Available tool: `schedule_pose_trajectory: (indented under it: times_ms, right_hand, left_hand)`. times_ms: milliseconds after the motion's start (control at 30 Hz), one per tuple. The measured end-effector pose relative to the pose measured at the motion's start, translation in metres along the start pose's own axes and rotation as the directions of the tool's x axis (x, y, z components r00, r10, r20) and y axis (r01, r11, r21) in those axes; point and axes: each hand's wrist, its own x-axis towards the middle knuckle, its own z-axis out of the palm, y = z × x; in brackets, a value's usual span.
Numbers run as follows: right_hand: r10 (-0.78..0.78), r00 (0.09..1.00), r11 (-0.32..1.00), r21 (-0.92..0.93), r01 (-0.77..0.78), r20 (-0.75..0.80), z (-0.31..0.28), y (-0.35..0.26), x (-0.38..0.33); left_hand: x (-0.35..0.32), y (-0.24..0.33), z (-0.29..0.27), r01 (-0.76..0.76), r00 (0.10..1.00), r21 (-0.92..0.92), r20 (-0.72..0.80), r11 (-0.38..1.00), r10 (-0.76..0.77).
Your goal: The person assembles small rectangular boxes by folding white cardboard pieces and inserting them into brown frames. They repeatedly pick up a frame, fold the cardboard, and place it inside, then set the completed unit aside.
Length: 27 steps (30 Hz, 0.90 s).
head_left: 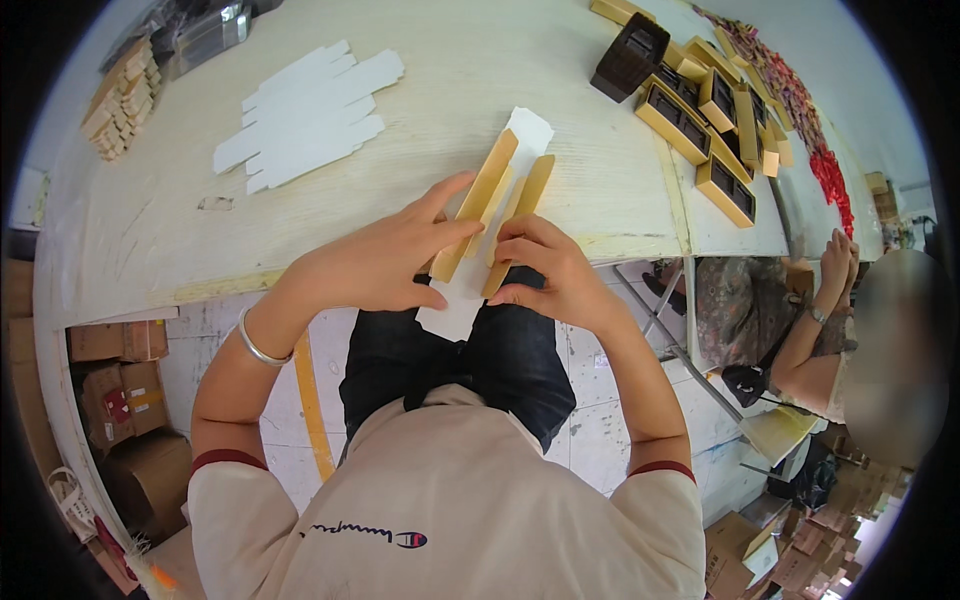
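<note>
folding up one carton's (pixel 488 190) long gold walls seemed the step in hand, the next move calling for even creases; it lay across the bench's (pixel 330 225) near edge. the left hand (pixel 400 245) was spread around the left wall, while the right hand (pixel 550 265) pinched the right wall. beyond were one group of white blanks (pixel 310 115), one dark brown block (pixel 632 58) and overlapping gold boxes (pixel 727 190), uncountable exactly.

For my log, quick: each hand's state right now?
Left hand: open, touching the left side of the gold carton.
Right hand: closed, pinching its right side.
</note>
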Motion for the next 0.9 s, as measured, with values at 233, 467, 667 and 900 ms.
schedule_pose_trajectory:
  times_ms: [233,467,667,900]
  right_hand:
    - [-0.123,0.983,0.979,-0.179,0.097,-0.137,0.014,0.010,0.000]
    - [0.226,0.971,0.974,0.020,-0.225,-0.078,0.013,-0.012,0.015]
    - [0.244,0.964,0.936,0.236,-0.262,0.103,-0.004,-0.010,0.017]
    - [-0.034,0.999,0.900,-0.435,0.027,-0.009,0.005,-0.031,-0.014]
  left_hand:
    - [0.007,-0.012,0.014,-0.092,0.983,0.071,-0.155,0.993,0.103]
    - [0.025,-0.012,0.041,-0.116,0.895,0.032,-0.431,0.993,0.118]
    - [0.026,-0.009,0.040,-0.090,0.925,-0.016,-0.372,0.996,0.078]
    - [0.027,-0.006,0.039,0.055,0.923,-0.143,-0.369,0.988,-0.105]
